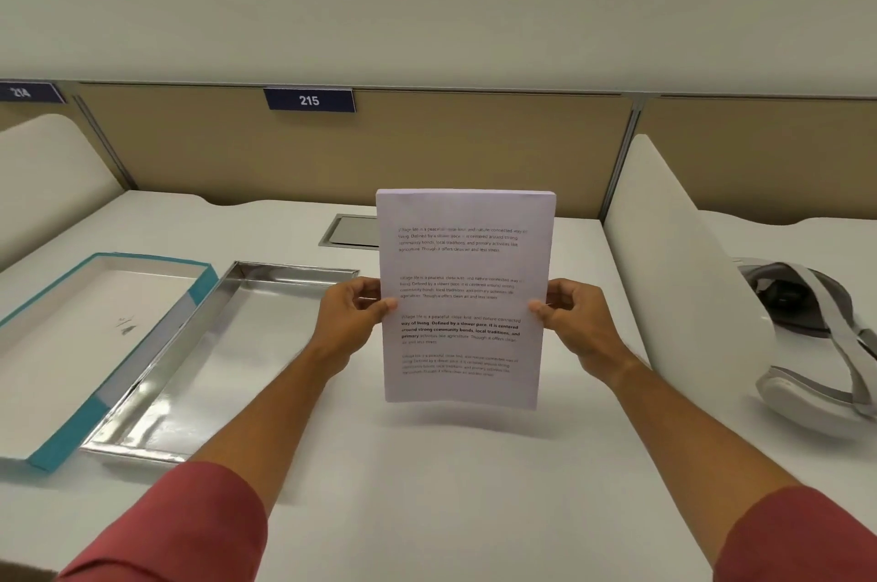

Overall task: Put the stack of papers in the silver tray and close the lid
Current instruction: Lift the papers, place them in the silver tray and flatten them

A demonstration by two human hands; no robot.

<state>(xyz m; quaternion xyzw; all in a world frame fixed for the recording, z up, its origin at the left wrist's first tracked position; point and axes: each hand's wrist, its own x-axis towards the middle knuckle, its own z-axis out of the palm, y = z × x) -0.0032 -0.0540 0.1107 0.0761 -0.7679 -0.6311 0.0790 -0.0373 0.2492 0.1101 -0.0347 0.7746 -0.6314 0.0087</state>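
— Where is the stack of papers (462, 296) held?

— It is held upright above the white desk (427, 486), its lower edge lifted clear of the surface. The left edge is pinched by the left hand (353, 313), the right edge by the right hand (576, 320), thumbs laid on the printed face.

— And the silver tray (156, 401)?

— It is seen lying open to the left of the papers, with the teal-edged lid (61, 429) set upturned just beside it.
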